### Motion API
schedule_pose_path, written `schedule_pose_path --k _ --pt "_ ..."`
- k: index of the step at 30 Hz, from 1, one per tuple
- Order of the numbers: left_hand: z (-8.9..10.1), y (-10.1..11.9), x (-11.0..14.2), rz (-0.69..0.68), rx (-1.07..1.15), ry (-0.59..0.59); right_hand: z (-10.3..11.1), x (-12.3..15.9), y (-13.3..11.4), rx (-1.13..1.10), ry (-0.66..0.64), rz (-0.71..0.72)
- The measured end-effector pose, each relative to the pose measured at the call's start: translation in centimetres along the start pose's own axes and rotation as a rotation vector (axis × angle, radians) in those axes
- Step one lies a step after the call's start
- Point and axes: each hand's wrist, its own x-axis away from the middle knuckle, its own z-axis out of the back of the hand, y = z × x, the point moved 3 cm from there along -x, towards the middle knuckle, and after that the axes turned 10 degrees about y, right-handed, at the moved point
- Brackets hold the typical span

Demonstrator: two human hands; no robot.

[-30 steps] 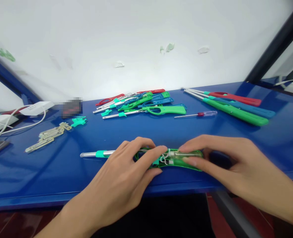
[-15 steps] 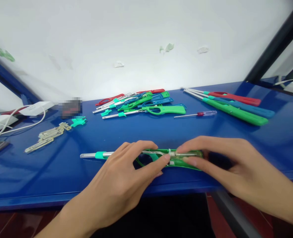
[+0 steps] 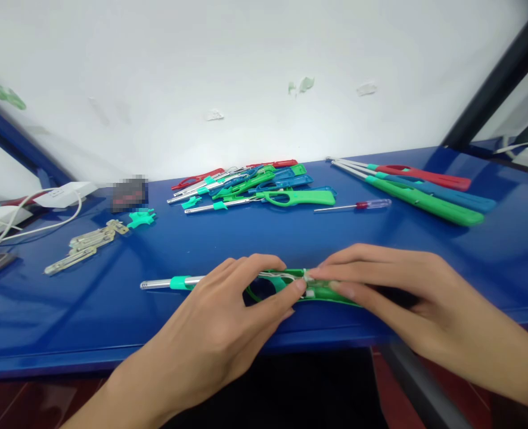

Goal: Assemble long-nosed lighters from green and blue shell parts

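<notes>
A green long-neck lighter with its casing laid open lies near the table's front edge, its silver tube pointing left. My left hand is closed around its middle, the thumb pressing beside thin white wires. Over the handle end, my right hand has fingers and thumb on a clear fuel tank inside the shell. My right fingers cover much of that tank. A teal sleeve sits on the tube.
Lighter parts and half-shells are heaped at the back. A screwdriver lies right of them, near three closed lighters. Clear tanks and teal pieces rest at left, beside a white cable.
My left thumb has shifted right, further over the wires and their fittings. My right fingertips have slid left along the clear tank. The lighter has moved slightly left.
</notes>
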Motion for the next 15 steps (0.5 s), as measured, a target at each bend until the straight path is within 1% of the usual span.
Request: schedule_pose_path --k 4,9,15 --pt "0.02 -0.14 -0.05 0.029 0.063 -0.042 -0.12 -0.05 0.07 0.019 0.009 -0.005" --pt "-0.22 -0.31 -0.37 0.052 0.111 -0.081 -0.25 0.04 0.16 0.093 0.051 0.045" --pt "-0.32 -0.58 -0.68 0.101 0.206 -0.073 -0.4 0.4 0.27 0.196 0.034 0.092"
